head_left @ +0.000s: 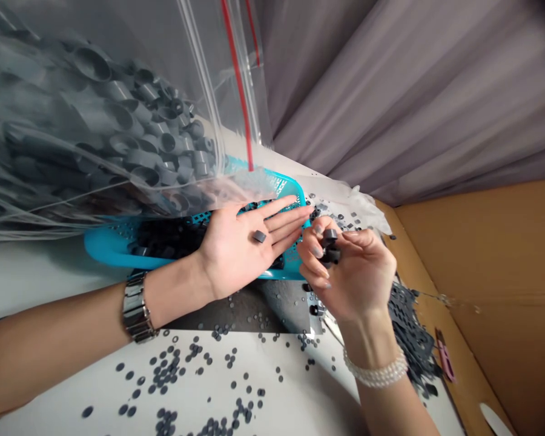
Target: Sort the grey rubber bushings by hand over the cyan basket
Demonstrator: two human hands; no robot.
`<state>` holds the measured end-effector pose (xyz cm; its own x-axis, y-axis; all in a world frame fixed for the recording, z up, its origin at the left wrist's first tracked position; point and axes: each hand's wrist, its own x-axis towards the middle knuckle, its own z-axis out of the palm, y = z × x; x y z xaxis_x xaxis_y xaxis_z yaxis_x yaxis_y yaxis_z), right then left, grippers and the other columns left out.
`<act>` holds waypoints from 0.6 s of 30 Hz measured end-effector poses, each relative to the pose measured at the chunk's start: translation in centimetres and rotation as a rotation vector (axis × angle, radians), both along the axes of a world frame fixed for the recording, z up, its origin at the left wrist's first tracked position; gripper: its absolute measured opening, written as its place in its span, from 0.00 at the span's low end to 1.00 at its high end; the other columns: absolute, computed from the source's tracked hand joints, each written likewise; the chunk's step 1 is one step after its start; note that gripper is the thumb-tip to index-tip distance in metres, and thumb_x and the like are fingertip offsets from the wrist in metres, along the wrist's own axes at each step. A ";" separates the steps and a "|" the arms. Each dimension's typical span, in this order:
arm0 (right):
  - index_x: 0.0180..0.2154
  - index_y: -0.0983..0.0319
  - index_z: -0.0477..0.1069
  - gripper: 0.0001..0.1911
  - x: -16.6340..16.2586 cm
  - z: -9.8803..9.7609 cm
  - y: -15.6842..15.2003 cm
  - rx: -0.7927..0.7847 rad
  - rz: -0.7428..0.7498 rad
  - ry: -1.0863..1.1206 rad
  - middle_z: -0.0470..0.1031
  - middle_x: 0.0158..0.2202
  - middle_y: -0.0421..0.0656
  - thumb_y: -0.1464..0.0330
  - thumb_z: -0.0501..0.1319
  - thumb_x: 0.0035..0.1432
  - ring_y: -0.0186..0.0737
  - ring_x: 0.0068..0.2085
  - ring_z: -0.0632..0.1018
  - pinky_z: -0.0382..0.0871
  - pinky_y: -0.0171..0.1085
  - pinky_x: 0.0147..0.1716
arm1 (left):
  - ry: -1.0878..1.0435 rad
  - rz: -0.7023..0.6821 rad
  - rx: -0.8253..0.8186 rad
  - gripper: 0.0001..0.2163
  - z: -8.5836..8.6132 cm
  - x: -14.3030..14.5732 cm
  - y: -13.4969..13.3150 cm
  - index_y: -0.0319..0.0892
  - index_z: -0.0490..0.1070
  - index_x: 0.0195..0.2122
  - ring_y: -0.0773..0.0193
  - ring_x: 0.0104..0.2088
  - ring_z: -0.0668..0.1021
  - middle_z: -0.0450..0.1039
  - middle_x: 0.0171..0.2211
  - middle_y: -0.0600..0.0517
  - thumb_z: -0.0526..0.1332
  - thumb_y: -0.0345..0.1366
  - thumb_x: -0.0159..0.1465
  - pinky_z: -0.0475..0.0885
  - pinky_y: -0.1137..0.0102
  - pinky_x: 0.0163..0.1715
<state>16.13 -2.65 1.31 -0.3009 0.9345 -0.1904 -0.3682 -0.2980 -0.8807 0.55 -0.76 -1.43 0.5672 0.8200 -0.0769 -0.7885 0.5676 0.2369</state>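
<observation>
My left hand [243, 245] lies palm up with fingers stretched out over a blue perforated basket [104, 249]. One small grey ring piece [259, 237] rests on the palm. My right hand [352, 269] is to its right, fingers curled and pinching small dark grey ring pieces [330, 245] at the fingertips. The left wrist wears a metal watch [135, 306]; the right wrist wears a pearl bracelet [378, 373].
A clear zip bag [100, 115] full of grey rings hangs above the basket. Small dark discs [168, 369] are scattered over the white table. A sheet of punched dark material [413, 333] lies right, beside a cardboard wall [495, 272]. Grey curtain behind.
</observation>
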 end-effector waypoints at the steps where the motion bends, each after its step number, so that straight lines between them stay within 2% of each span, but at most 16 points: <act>1: 0.26 0.61 0.62 0.11 -0.1 -0.1 0.0 -0.010 -0.003 -0.012 0.63 0.23 0.39 0.61 0.49 0.54 0.29 0.18 0.60 0.44 0.30 0.13 | 0.004 -0.002 0.004 0.28 0.0 0.0 0.0 0.31 0.50 0.62 0.58 0.53 0.71 0.63 0.56 0.36 0.46 0.42 0.64 0.61 0.66 0.54; 4: 0.24 0.61 0.61 0.14 -1.0 -0.5 -0.2 -0.005 -0.028 -0.132 0.65 0.23 0.38 0.61 0.52 0.58 0.26 0.17 0.60 0.41 0.30 0.13 | 0.031 -0.010 0.014 0.27 0.1 -0.2 0.0 0.34 0.52 0.62 0.59 0.53 0.71 0.64 0.56 0.38 0.46 0.42 0.64 0.63 0.66 0.52; 8: 0.33 0.60 0.67 0.05 -2.3 -1.1 -1.1 0.149 -0.023 -0.394 0.66 0.21 0.35 0.66 0.57 0.60 0.24 0.16 0.56 0.45 0.29 0.14 | 0.071 -0.023 0.037 0.25 0.3 -0.3 -0.1 0.38 0.55 0.61 0.55 0.53 0.70 0.64 0.57 0.40 0.44 0.43 0.64 0.65 0.62 0.49; 11: 0.40 0.61 0.69 0.08 -2.9 -1.2 -1.6 0.333 -0.054 -0.614 0.71 0.28 0.39 0.66 0.55 0.61 0.27 0.20 0.64 0.55 0.30 0.18 | 0.067 -0.028 0.041 0.26 0.4 -0.4 -0.1 0.40 0.55 0.61 0.56 0.54 0.69 0.62 0.58 0.41 0.44 0.45 0.64 0.61 0.60 0.52; 14: 0.43 0.61 0.70 0.10 -3.2 -1.3 -2.0 0.495 -0.075 -0.796 0.75 0.38 0.43 0.68 0.54 0.62 0.31 0.30 0.72 0.65 0.32 0.27 | 0.034 -0.032 0.069 0.27 0.3 -0.4 -0.1 0.41 0.52 0.62 0.58 0.57 0.66 0.61 0.59 0.42 0.45 0.45 0.63 0.57 0.62 0.56; 18: 0.46 0.60 0.69 0.12 -3.3 -1.4 -2.2 0.648 -0.044 -0.909 0.77 0.37 0.41 0.71 0.56 0.59 0.35 0.35 0.75 0.68 0.35 0.36 | 0.027 -0.049 0.107 0.28 0.3 -0.4 -0.2 0.44 0.48 0.64 0.59 0.59 0.63 0.58 0.61 0.45 0.45 0.46 0.63 0.52 0.62 0.58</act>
